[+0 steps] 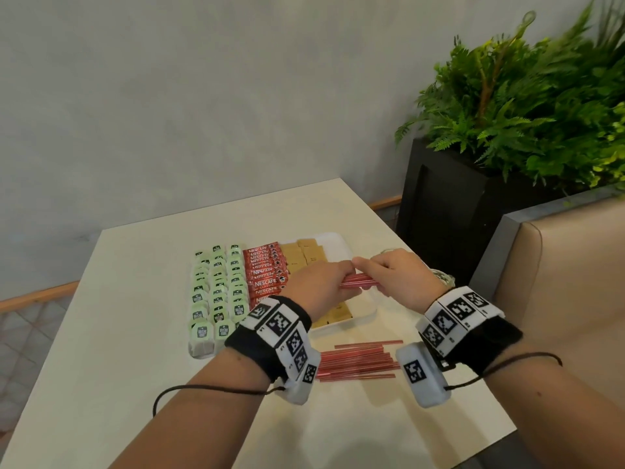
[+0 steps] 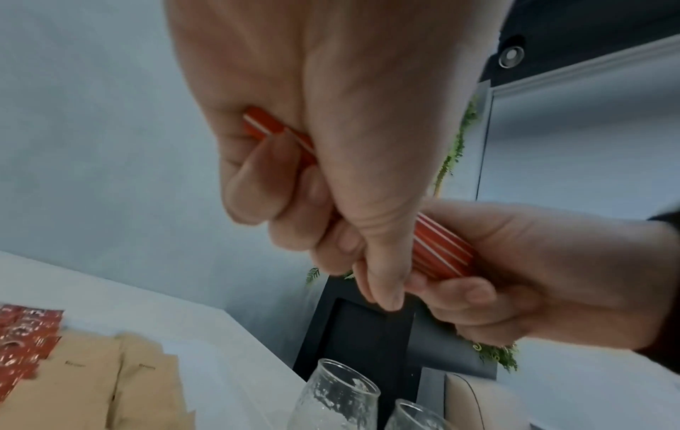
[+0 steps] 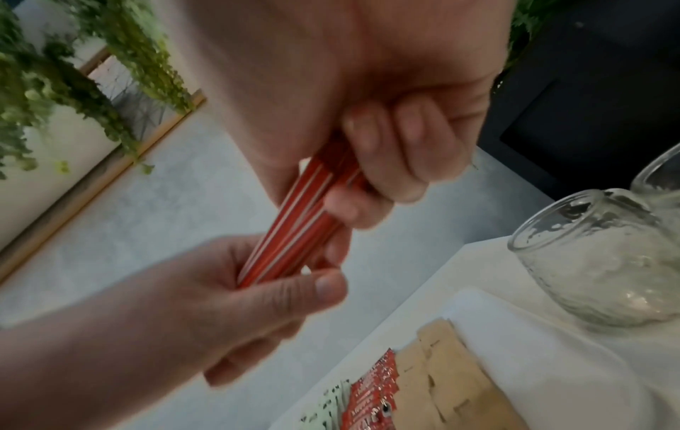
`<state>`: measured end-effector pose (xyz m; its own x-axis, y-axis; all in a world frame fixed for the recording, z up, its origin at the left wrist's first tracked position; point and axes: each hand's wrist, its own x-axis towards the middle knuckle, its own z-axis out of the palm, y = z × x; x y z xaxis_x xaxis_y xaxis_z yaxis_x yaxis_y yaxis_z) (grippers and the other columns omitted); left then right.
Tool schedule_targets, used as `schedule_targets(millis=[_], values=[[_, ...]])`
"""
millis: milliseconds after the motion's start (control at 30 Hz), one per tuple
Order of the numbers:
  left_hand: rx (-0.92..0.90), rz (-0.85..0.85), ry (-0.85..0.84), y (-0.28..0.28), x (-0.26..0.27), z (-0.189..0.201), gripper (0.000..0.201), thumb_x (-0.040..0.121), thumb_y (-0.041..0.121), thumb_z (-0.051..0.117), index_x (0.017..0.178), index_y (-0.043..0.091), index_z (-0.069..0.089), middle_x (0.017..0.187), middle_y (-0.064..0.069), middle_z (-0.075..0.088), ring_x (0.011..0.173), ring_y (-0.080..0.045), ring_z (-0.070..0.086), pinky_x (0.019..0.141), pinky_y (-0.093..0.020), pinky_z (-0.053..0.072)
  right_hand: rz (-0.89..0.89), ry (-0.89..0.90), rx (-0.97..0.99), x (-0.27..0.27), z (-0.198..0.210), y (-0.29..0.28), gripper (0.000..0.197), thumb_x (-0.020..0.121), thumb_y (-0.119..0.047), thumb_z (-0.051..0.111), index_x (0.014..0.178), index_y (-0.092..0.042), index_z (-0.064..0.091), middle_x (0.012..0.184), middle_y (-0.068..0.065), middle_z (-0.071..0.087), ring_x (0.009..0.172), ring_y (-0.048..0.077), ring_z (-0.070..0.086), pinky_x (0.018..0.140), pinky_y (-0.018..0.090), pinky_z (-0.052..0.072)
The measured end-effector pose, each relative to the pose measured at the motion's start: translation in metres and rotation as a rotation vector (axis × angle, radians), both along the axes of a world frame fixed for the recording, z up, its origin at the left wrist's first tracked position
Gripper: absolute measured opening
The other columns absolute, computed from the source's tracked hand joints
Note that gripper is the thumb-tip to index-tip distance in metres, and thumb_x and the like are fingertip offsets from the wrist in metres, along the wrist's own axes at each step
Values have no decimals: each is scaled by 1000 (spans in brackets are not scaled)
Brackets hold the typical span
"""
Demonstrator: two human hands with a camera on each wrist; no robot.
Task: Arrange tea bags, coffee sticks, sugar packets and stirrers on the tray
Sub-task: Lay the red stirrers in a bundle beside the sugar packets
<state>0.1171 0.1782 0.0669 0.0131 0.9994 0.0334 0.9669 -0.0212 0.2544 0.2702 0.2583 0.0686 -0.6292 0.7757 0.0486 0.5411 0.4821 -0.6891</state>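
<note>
Bundle of red stirrers (image 1: 358, 282) gripped between left hand (image 1: 316, 286) and right hand (image 1: 402, 279), above white tray (image 1: 338, 245)

The white tray (image 1: 341, 247) is the landmark. Its left and middle are packed with green tea bags (image 1: 216, 292), red coffee sticks (image 1: 267, 272) and brown sugar packets (image 1: 304, 255); only its right strip lies bare. Just beyond its right edge stand 2 glass jars (image 3: 603, 261). Near its front edge, loose stirrers (image 1: 358, 362) lie on the table (image 1: 118, 333). Left of the tray, the table is open.
</note>
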Motion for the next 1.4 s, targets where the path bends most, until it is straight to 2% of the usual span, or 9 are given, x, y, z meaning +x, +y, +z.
schedule_targets(millis=[267, 367, 467, 667, 867, 967, 1033, 1300, 1400], values=[[152, 128, -118, 8, -5, 15, 23, 86, 53, 65, 84, 32, 55, 78, 10, 64, 76, -10, 60, 59, -28, 42, -216, 95, 146, -6, 5, -2, 48, 95, -37, 49, 51, -21, 63, 40, -10, 49, 51, 11, 45, 55, 29, 31], [151, 268, -549, 9, -17, 16, 9, 89, 21, 65, 97, 26, 62, 87, 4, 69, 78, -14, 65, 71, -33, 55, -277, 114, 139, -3, 18, 7, 46, 94, -34, 48, 55, -19, 67, 38, -20, 50, 51, 11, 46, 53, 28, 31], [96, 444, -1156, 7, -22, 21, 31, 95, -8, 43, 114, 9, 61, 110, -14, 68, 91, -22, 68, 87, -38, 56, -298, 142, 145, 3, 28, 17, 44, 92, -33, 49, 53, -19, 66, 39, -17, 50, 49, 13, 47, 52, 28, 31], [217, 640, -1899, 13, -5, 41, 32, 106, 19, 36, 118, -1, 58, 117, -26, 64, 112, -34, 62, 101, -42, 49, -278, 129, 166, -3, 40, 13, 42, 90, -35, 51, 54, -20, 68, 39, -6, 49, 50, 15, 49, 54, 30, 39], [222, 584, -1620, 23, 12, 50, 36, 106, 28, 37, 116, 5, 63, 115, -19, 63, 109, -29, 62, 94, -37, 53, -220, 179, 222, -16, 50, 13, 51, 89, -36, 57, 45, -12, 46, 45, 3, 39, 48, 17, 38, 55, 32, 35], [164, 359, -892, 18, 0, 47, 49, 103, 46, 39, 99, 11, 72, 97, -10, 69, 88, -21, 63, 83, -34, 49, -160, 127, 202, -10, 64, 21, 49, 87, -34, 62, 47, -12, 43, 48, 4, 40, 50, 16, 39, 56, 31, 36], [142, 174, -623, 10, -5, 45, 56, 97, 57, 43, 80, 11, 71, 73, -4, 67, 65, -17, 59, 67, -28, 43, -107, 52, 162, -7, 68, 23, 44, 86, -32, 65, 49, -14, 49, 51, 1, 49, 54, 15, 47, 60, 33, 43], [-331, 1, -930, 0, 7, 35, 19, 93, 29, 64, 90, 11, 60, 55, 6, 51, 45, -10, 46, 48, -22, 42, -1, -89, 140, -10, 63, 15, 37, 88, -44, 63, 73, -12, 71, 64, -1, 66, 61, 12, 60, 65, 30, 50], [-319, 90, -1051, -2, 8, 35, 17, 96, 28, 60, 89, 12, 58, 54, 7, 40, 44, -9, 36, 44, -20, 34, -60, 188, -3, -5, 58, 16, 38, 95, -49, 48, 89, -23, 75, 65, -8, 67, 66, 9, 63, 68, 26, 50]])
